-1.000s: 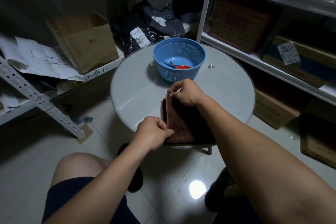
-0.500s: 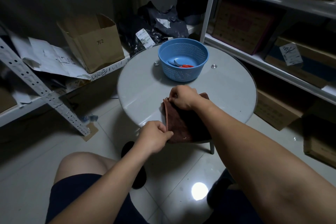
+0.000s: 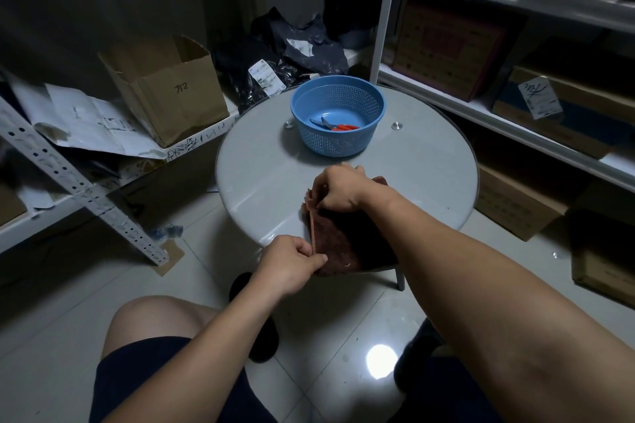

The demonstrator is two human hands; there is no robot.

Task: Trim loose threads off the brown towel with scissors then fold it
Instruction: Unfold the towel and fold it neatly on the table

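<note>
The brown towel (image 3: pixel 343 244) lies folded on the near part of the round grey table (image 3: pixel 261 175), its near end hanging over the table's edge. My left hand (image 3: pixel 292 263) pinches the towel's left hem at the near corner. My right hand (image 3: pixel 338 189) grips the same hem at the far corner, so the hem runs taut between the two hands. The scissors (image 3: pixel 335 126), with red handles, lie inside the blue plastic basket (image 3: pixel 302 106) at the far side of the table.
White shelving with cardboard boxes (image 3: pixel 446 41) runs along the right. An open cardboard box (image 3: pixel 168 89) and loose papers sit on a low shelf at the left, black bags (image 3: pixel 292 51) behind the table. My knees are below the table's near edge.
Both hands keep hold of the towel's left hem. The folded towel has settled flatter on the table, and the view has shifted slightly.
</note>
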